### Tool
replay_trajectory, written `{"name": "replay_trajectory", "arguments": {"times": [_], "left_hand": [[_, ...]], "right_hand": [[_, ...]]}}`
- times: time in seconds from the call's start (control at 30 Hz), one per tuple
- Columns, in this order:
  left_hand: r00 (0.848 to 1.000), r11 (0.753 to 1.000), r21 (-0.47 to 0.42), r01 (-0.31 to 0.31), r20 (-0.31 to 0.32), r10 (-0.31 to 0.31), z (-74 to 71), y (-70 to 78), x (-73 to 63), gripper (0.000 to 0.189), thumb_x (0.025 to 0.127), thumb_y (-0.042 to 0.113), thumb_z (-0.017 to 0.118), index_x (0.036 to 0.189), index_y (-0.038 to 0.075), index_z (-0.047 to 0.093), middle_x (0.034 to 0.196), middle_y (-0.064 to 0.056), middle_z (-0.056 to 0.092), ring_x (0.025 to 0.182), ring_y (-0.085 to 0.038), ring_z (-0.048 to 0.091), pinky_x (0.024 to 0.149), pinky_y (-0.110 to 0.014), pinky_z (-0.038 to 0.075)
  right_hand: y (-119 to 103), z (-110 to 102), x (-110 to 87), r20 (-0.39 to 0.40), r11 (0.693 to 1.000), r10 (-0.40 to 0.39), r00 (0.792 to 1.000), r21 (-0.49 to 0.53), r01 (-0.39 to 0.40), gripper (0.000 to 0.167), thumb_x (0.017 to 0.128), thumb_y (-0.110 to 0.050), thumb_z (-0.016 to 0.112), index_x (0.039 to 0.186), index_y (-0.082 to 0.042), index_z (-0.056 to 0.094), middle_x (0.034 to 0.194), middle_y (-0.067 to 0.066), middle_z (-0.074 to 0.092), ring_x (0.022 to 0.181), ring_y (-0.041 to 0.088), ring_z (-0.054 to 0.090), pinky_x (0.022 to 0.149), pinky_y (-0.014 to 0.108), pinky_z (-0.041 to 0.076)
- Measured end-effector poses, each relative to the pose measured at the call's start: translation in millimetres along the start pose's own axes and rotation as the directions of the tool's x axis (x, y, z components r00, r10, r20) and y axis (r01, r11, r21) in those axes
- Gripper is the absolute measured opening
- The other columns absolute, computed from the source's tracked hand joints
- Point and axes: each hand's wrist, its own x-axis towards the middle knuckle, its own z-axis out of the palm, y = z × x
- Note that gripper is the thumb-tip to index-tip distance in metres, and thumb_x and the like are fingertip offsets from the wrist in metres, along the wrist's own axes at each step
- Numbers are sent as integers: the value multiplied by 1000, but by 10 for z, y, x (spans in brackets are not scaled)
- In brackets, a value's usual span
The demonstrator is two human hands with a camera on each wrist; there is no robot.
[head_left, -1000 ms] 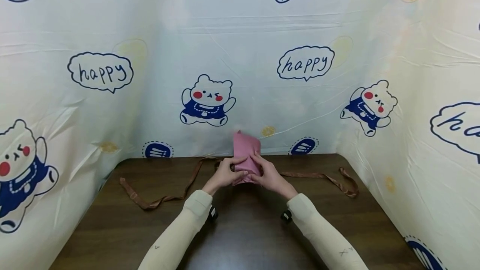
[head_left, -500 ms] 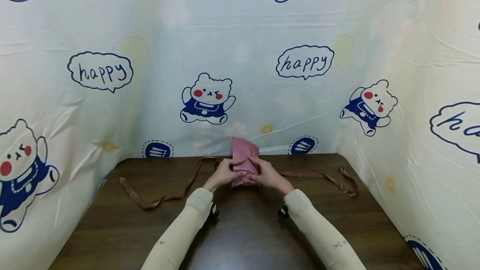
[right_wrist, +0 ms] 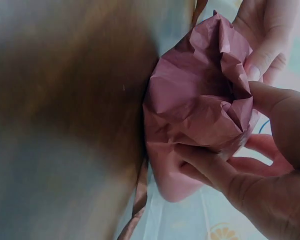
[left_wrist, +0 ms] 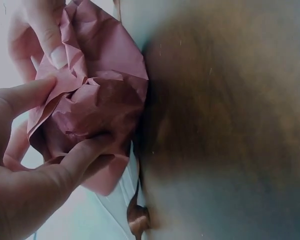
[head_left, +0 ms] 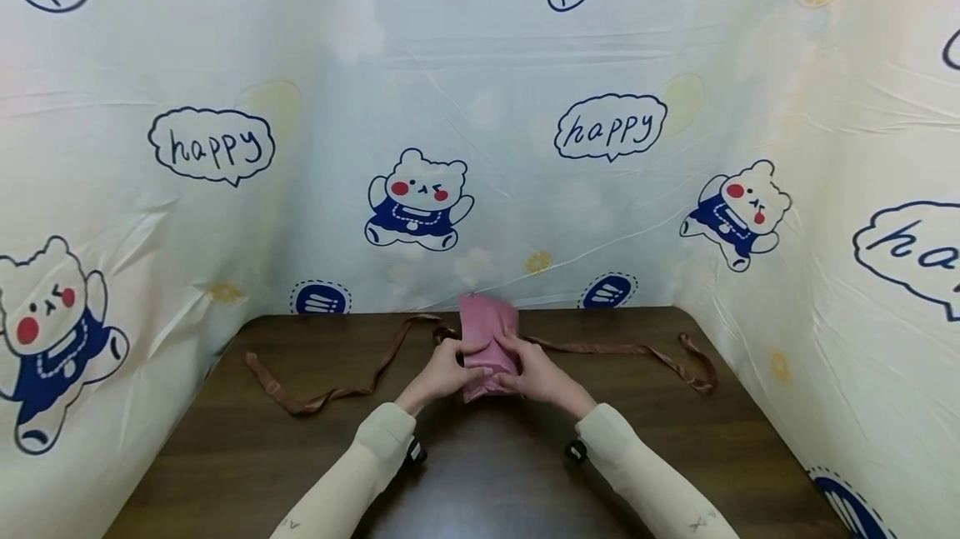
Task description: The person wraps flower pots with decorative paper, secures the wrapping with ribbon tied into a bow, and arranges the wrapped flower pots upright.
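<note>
A pink paper-wrapped package [head_left: 487,326] stands near the table's far edge between both hands. Its near end is crumpled and folded, as the wrist views show. My left hand [head_left: 444,372] grips its left side, with thumb and fingers pressing the creased paper [left_wrist: 97,105]. From the other side my right hand [head_left: 542,372] pinches the folds of the same paper [right_wrist: 200,110]. Behind the package runs a brown ribbon [head_left: 315,401], which comes out on the left and on the right. What lies inside the wrapping is hidden.
The dark wooden table [head_left: 480,481] extends toward the person. A pale curtain [head_left: 510,64] printed with bears hangs right behind the far edge and along both sides. The ribbon's right end [head_left: 701,376] curls near the table's right side.
Both hands have drawn the pink package down and nearer to the person, and its top now sits lower against the curtain. The ribbon ends stay where they were.
</note>
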Motion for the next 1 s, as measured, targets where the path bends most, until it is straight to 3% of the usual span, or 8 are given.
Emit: {"name": "replay_trajectory", "arguments": {"times": [0.4,0.57,0.7,0.9,1.0], "left_hand": [[997,997,54,-56,54,53,118,160,-442,52,91,16,78,138,2,61,125,-15,71,66,-4,56,63,-22,48],[998,998,56,-20,58,17,164,260,-583,53,90,17,79,138,4,62,120,-14,73,63,-5,56,58,-21,47],[999,998,64,-15,47,13,192,304,-603,52,88,14,80,137,4,63,116,-14,74,58,-4,53,56,-20,47],[999,997,73,-28,35,25,186,316,-552,53,87,12,81,137,6,64,124,-14,71,61,-2,56,57,-20,47],[999,997,65,-29,33,27,163,323,-504,54,88,12,80,138,6,62,113,-16,75,57,-4,54,54,-21,46]], "right_hand": [[-326,172,-477,-20,999,-1,1000,-43,0,76,93,-15,76,156,-1,37,158,33,30,143,41,40,109,53,42],[-445,230,-622,-45,998,-13,999,-61,10,75,92,-13,76,155,1,38,157,35,31,143,41,39,109,55,42],[-487,248,-677,-67,998,-2,998,-66,-3,73,92,-13,76,153,1,41,157,34,33,143,42,39,110,56,41],[-483,231,-674,-85,998,17,996,-54,-21,72,92,-14,77,153,2,42,157,33,33,144,43,39,110,56,40],[-479,195,-640,-94,999,20,995,-39,-24,73,92,-14,77,154,1,41,158,32,31,144,43,38,110,55,40]]}}
